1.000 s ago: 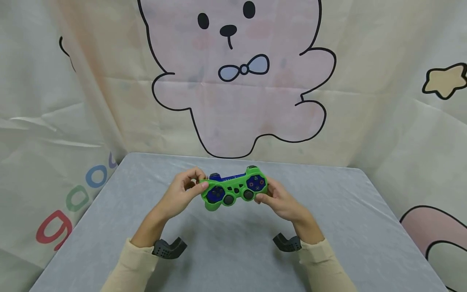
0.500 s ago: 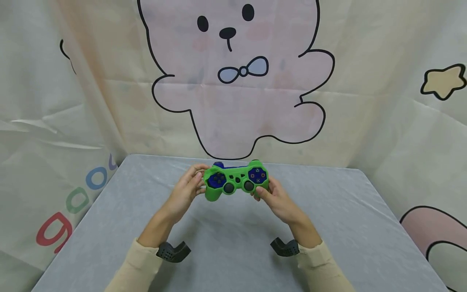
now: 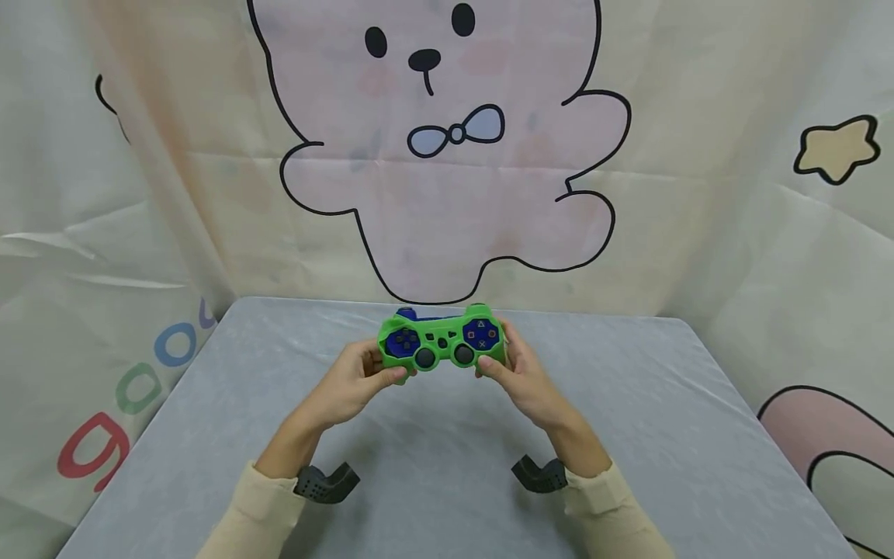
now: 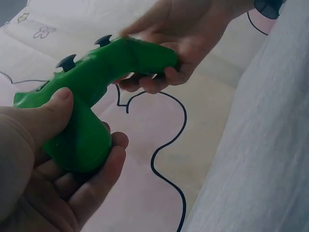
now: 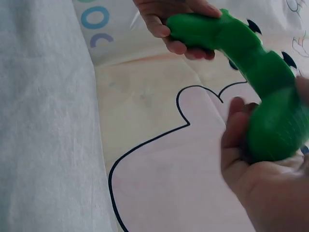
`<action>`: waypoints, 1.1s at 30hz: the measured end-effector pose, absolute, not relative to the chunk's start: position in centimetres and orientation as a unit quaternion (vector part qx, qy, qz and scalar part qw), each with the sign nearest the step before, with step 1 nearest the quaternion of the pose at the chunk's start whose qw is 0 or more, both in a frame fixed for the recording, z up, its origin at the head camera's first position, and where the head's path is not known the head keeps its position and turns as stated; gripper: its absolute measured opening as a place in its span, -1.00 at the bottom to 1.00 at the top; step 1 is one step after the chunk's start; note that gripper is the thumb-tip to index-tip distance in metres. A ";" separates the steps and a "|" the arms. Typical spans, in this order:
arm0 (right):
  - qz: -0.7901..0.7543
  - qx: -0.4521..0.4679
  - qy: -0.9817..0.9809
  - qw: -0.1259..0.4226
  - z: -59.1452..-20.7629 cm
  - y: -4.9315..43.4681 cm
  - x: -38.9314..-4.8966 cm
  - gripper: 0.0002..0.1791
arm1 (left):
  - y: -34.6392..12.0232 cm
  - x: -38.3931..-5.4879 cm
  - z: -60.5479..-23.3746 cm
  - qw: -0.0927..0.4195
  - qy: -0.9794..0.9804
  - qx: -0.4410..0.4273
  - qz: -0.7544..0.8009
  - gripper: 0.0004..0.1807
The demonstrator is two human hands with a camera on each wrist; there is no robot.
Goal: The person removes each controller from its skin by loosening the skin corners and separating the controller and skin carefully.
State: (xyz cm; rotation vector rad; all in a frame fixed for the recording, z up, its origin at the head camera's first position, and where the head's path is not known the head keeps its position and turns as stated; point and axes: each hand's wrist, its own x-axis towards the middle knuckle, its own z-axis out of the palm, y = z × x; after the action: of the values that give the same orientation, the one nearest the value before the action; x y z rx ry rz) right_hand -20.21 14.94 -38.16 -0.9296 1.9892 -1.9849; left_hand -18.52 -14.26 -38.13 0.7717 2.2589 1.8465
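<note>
A game controller (image 3: 443, 339) in a bright green sleeve, with dark blue button panels and two black thumbsticks, is held up over the table by both hands. My left hand (image 3: 352, 380) grips its left handle, thumb along the front and fingers curled behind. At the other end my right hand (image 3: 531, 380) holds the right handle the same way. In the left wrist view the green controller (image 4: 87, 96) shows from its side, the left thumb pressing on it. The right wrist view has the rounded green handle of the controller (image 5: 275, 125) resting in the right palm.
A grey cloth-covered table (image 3: 433, 481) lies beneath the hands. Behind it hangs a pale curtain (image 3: 684, 116) printed with a bear, a star and letters. Each wrist wears a black camera mount (image 3: 327, 483).
The left hand, loose at the left end with its thumb off the front half a second ago, now grips the lower left handle. The controller has tilted level and shifted slightly left in view.
</note>
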 end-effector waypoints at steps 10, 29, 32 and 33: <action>-0.694 -0.427 0.528 0.237 -37.6 17.1 -20.7 -0.42 | -15.3 -18.4 -38.1 0.079 0.722 0.353 0.589 -0.70; -0.680 -0.471 0.460 0.323 -38.4 17.7 -21.2 -0.62 | -14.5 -18.4 -38.3 0.118 0.669 0.413 0.606 -0.76; -0.663 -0.495 0.452 0.333 -38.5 17.5 -21.2 -0.68 | -14.6 -18.4 -38.4 0.127 0.666 0.426 0.599 -0.78; -0.658 -0.502 0.449 0.337 -38.5 17.3 -21.1 -0.70 | -14.6 -18.4 -38.4 0.131 0.664 0.432 0.597 -0.79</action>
State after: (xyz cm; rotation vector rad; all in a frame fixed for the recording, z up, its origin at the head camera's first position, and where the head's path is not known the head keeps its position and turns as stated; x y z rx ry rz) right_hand -21.14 17.32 -38.49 -1.3099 1.1693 -1.7159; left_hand -18.35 -14.59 -38.40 1.2532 1.9274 1.7332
